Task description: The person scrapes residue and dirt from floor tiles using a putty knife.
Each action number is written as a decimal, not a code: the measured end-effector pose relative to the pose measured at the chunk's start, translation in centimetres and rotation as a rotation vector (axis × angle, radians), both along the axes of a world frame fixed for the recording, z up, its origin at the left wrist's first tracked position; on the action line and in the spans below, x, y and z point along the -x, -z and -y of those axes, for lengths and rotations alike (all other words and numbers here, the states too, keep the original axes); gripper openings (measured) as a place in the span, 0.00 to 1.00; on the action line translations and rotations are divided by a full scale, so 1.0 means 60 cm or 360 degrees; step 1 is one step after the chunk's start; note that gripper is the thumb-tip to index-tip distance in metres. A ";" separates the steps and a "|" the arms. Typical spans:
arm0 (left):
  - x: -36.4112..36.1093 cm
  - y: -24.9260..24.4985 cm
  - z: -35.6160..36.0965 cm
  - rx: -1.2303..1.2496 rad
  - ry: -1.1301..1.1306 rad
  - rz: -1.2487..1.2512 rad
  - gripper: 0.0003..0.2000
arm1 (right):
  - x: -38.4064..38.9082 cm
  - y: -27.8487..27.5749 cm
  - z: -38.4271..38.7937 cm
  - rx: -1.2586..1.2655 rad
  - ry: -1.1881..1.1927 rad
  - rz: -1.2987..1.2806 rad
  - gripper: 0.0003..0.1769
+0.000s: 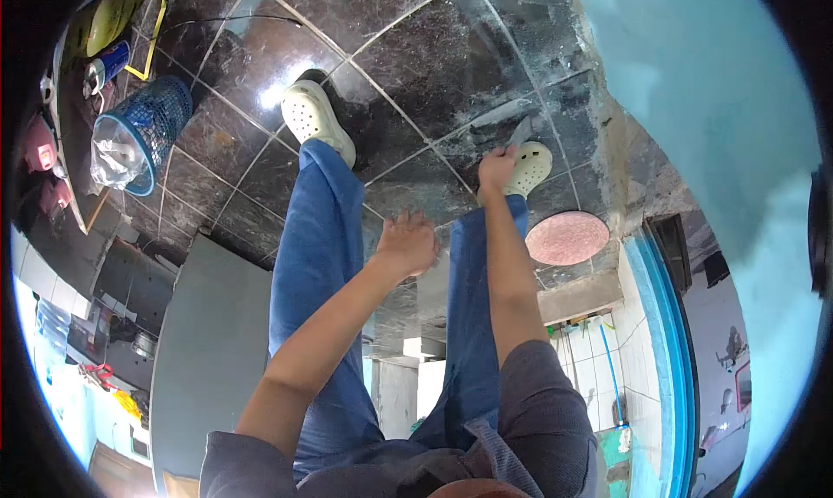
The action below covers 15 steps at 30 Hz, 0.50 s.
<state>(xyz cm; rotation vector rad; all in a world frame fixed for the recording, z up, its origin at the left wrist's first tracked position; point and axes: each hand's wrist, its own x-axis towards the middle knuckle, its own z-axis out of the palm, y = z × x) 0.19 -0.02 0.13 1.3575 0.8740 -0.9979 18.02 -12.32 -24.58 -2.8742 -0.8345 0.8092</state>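
Observation:
My right hand (496,170) is closed, low over the dark tiled floor (416,51), beside the pale clog (531,167) on my right foot. From its fingers sticks out a small greyish flat blade (521,132), which looks like a scraper; its handle is hidden in my grip. Whitish smears mark the tiles around the blade. My left hand (408,245) hangs between my knees, holding nothing, its fingers apart and slightly bent. The other pale clog (317,116) stands farther left on the floor.
A blue mesh basket (156,125) with a plastic bag lies at the left, near a yellow frame-like piece (149,42). At the right are a pink round mat (568,238), a light blue wall (694,90) and a blue door frame (664,324). A grey panel (213,350) stands left of my legs.

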 end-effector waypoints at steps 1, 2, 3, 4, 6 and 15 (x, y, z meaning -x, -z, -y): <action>-0.002 0.000 0.008 0.0025 0.0018 0.0020 0.22 | 0.012 -0.027 -0.014 0.0037 -0.0056 0.0026 0.25; -0.004 0.000 0.010 0.0050 0.0040 0.0038 0.21 | 0.035 -0.075 -0.036 0.0323 0.0058 -0.0227 0.26; -0.005 -0.001 0.004 0.0042 0.0041 0.0044 0.21 | 0.037 -0.097 -0.045 0.0315 0.0058 -0.0221 0.26; -0.005 0.001 -0.005 0.0063 0.0015 0.0017 0.21 | 0.040 -0.110 -0.052 0.0451 0.0011 -0.0337 0.26; 0.001 0.004 -0.012 0.0097 -0.0005 -0.0027 0.22 | 0.029 -0.072 -0.028 0.0186 -0.0249 -0.0105 0.28; -0.006 0.005 0.006 0.0149 0.0019 0.0020 0.21 | 0.088 -0.082 0.028 0.0388 -0.0054 -0.0514 0.26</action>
